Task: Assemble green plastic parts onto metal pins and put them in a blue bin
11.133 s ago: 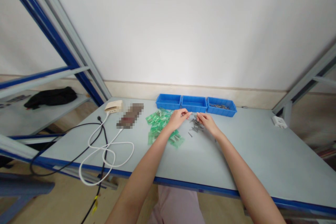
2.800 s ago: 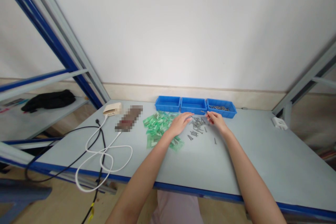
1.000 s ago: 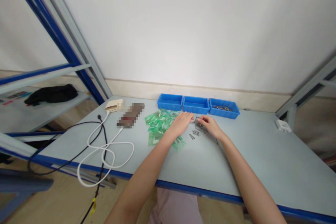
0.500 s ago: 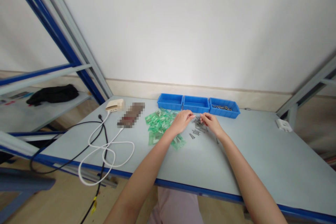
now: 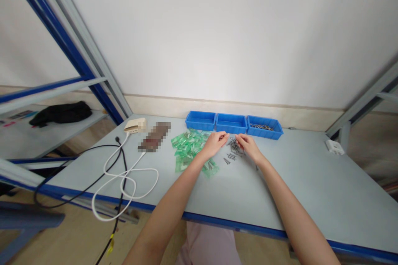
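Between my two hands, just above a loose pile of screws (image 5: pixel 234 148), a thin metallic screw (image 5: pixel 231 137) spans the gap. The fingers of my left hand (image 5: pixel 215 142) are pinched at its left end. Pinched fingertips of my right hand (image 5: pixel 248 145) meet its other end; its exact shape is too small to make out. Left of my left hand lies a heap of green plastic bags (image 5: pixel 190 149), some with small screws inside, partly covered by my wrist.
Three blue bins stand along the back: a left bin (image 5: pixel 200 126), a middle bin (image 5: pixel 231 129) and a right bin (image 5: pixel 270 134) with long metal pieces. A cream box (image 5: pixel 132 125), a pixelated flat object (image 5: pixel 154 136) and cables lie left; a white block (image 5: pixel 334 147) sits right.
My left fingers have curled in closer, and the thin screw now bridges both hands. My right hand has shifted slightly left. The bags and bins stay as they were.
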